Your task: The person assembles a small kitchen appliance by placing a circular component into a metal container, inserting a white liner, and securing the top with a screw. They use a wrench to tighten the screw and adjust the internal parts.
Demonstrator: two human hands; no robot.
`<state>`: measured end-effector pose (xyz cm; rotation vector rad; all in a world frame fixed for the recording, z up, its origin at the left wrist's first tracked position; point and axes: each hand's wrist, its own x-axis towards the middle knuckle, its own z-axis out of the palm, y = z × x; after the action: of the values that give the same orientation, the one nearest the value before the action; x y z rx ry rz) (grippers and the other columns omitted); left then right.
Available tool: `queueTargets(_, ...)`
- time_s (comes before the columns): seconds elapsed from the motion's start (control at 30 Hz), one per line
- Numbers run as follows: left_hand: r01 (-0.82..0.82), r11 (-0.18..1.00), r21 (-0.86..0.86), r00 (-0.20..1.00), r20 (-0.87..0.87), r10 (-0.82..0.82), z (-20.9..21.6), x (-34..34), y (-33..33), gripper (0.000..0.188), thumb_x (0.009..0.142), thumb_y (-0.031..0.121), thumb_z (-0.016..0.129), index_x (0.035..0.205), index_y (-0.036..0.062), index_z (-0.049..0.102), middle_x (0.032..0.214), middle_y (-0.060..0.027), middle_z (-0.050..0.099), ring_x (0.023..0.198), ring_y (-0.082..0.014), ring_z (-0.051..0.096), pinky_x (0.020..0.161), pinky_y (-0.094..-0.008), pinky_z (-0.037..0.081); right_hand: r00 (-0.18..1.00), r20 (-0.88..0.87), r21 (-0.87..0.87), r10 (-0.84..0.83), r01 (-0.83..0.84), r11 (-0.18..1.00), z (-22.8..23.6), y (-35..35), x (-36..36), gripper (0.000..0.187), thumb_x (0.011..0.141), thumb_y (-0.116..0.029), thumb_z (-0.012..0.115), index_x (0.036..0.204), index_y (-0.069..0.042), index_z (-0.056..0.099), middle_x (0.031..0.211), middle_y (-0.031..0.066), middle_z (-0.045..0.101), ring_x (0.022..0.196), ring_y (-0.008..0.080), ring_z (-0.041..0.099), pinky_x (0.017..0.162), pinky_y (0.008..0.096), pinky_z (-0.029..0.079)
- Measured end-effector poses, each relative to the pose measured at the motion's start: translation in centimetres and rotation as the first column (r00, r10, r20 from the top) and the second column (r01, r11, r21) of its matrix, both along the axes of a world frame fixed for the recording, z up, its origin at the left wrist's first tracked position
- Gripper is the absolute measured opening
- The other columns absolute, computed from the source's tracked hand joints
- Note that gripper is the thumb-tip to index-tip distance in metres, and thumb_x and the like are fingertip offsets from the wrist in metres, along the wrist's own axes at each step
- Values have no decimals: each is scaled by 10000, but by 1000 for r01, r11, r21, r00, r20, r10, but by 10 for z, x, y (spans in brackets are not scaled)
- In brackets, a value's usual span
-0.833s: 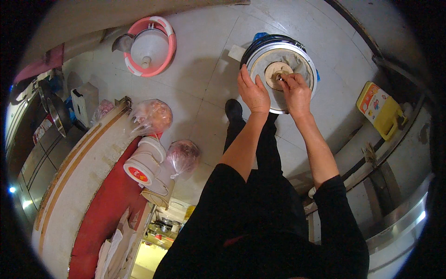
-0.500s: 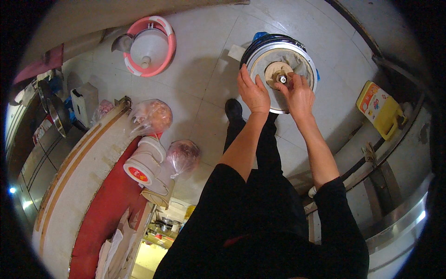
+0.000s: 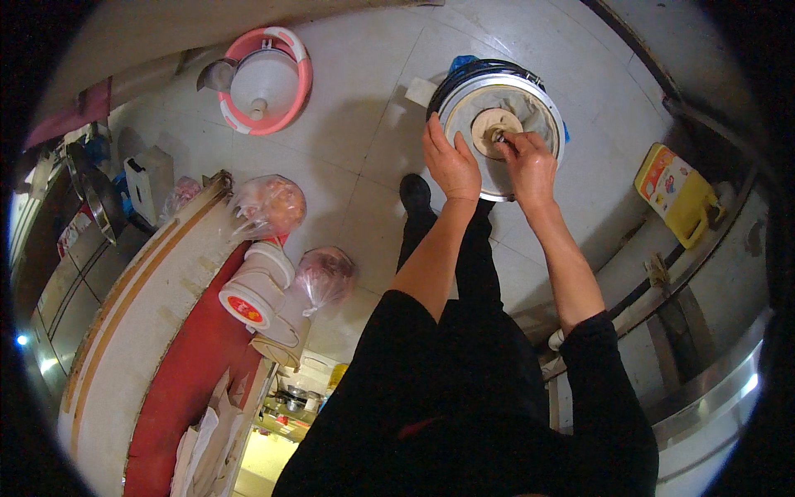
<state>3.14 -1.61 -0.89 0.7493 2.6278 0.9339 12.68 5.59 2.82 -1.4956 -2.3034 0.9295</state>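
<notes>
In front of my feet stands a round machine (image 3: 553,124) with a shiny metal rim and a black band round its outside. A greyish cloth lining (image 3: 530,114) covers its inside, and a beige disc (image 3: 487,124) lies in the middle. My right hand (image 3: 530,170) is closed, its thumb and fingers pinching a small metal fitting (image 3: 499,136) over the disc's centre. Fingers partly hide the fitting. My left hand (image 3: 454,170) rests against the rim's near left side, fingers stretched out and thumb apart.
A pink-and-white basin (image 3: 305,79) on the tiled floor holds a pale cone (image 3: 263,83), with a grey scoop (image 3: 217,76) at its edge. Filled plastic bags (image 3: 277,205) and white tubs (image 3: 245,305) are on the left. A yellow board (image 3: 694,219) leans at the right.
My right hand has turned and shifted slightly, its fingers now covering more of the metal fitting, which looks tilted. The left hand stays in place on the rim.
</notes>
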Motion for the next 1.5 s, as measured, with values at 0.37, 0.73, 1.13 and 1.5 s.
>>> queueTargets(0.37, 2, 1000, -6, 1000, -13, -3, -2, 0, 0, 542, 865, 79, 569, 1356, 28, 347, 1242, -219, 467, 1123, -406, 470, 927, -465, 393, 999, 39, 47, 32, -34, 998, 0, 1, -3, 177, 753, -154, 736, 891, -49, 698, 840, 107, 642, 704, 297, 638, 627, 374, 518)
queueTargets(0.73, 0, 1000, -7, 1000, -1, 0, 1, 0, 0, 532, 863, 73, 559, 1352, 27, 354, 1238, -222, 467, 1126, -411, 465, 938, -467, 388, 965, 259, -83, 48, -28, 996, 10, 7, -7, 299, 751, -313, 738, 857, -41, 675, 781, 150, 639, 623, 299, 646, 554, 392, 514)
queueTargets(1.13, 16, 1000, 11, 999, -36, -16, -2, -1, 0, 530, 862, 76, 561, 1345, 8, 354, 1245, -237, 470, 1145, -415, 456, 949, -468, 383, 994, 90, 10, 58, -59, 998, 2, 5, -8, 176, 780, -173, 714, 879, -34, 672, 816, 120, 626, 695, 304, 633, 612, 387, 508)
queueTargets(1.5, 11, 1000, -8, 1000, -28, -11, 0, 0, 0, 528, 868, 82, 559, 1351, 17, 354, 1241, -232, 468, 1129, -414, 469, 926, -465, 399, 998, 24, -25, 52, -51, 998, 3, 4, -5, 187, 744, -70, 717, 929, -41, 702, 887, 109, 642, 740, 287, 647, 667, 358, 526)
